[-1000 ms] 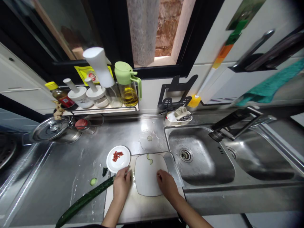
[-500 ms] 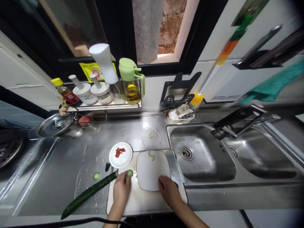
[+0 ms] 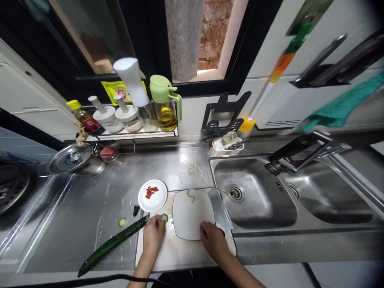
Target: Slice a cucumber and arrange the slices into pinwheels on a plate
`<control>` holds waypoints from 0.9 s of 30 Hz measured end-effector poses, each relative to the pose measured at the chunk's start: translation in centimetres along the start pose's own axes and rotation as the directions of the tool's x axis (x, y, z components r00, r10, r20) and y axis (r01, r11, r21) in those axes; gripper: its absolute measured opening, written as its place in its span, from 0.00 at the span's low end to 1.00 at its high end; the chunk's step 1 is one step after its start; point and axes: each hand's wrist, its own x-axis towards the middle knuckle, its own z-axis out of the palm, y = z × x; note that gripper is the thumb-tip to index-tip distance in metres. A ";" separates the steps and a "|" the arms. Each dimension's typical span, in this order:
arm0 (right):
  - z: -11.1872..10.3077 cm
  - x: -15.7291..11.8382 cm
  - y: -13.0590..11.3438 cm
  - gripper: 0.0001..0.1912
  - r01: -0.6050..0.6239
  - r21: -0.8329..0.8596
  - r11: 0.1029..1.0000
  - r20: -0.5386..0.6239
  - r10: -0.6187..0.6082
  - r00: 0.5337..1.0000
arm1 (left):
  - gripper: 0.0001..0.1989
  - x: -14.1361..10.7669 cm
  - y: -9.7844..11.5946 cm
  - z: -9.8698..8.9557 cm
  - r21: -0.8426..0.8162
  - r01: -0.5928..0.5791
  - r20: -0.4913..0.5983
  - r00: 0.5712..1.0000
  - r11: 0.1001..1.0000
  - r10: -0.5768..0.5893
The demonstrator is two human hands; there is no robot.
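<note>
My left hand [image 3: 154, 233] is closed on a short piece of cucumber [image 3: 164, 218], its pale cut face showing beyond the fingertips, over the cutting board [image 3: 183, 256]. Right beside that hand lies a long cucumber [image 3: 112, 246], its cut end resting on the board. My right hand [image 3: 213, 239] has its fingers curled on the lower right rim of a white square plate [image 3: 192, 220]. Two thin, curved cucumber slices [image 3: 191, 195] lie near that plate's far edge. A cleaver [image 3: 220, 212] rests at the board's right side, its handle mostly hidden by my right hand.
A round white plate [image 3: 159, 203] holds chopped red bits. A cucumber end [image 3: 136, 210] and slices [image 3: 122, 222] lie on the steel counter [image 3: 99, 204]. The double sink [image 3: 255, 192] is at right. Seasoning jars [image 3: 129, 120] and an oil bottle [image 3: 166, 108] line the back shelf.
The view has shifted very slightly. Both hands keep their places, the left with the cucumber piece and the right at the plate's rim.
</note>
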 end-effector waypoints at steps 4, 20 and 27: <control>-0.1 0.1 0.0 0.09 -0.006 -0.008 1.000 0.007 0.006 1.000 | 0.13 0.4 0.2 -0.2 -0.001 0.011 0.016 1.000 1.000 -0.011; -0.1 0.5 -0.4 0.09 0.003 0.027 1.000 0.001 -0.003 1.000 | 0.09 0.8 0.6 -0.5 -0.094 0.098 0.113 0.990 0.991 -0.087; 0.4 2.2 -1.5 0.08 0.110 0.206 0.972 -0.068 -0.099 0.993 | 0.12 0.9 1.5 -0.5 -0.444 0.190 0.297 0.953 0.876 -0.057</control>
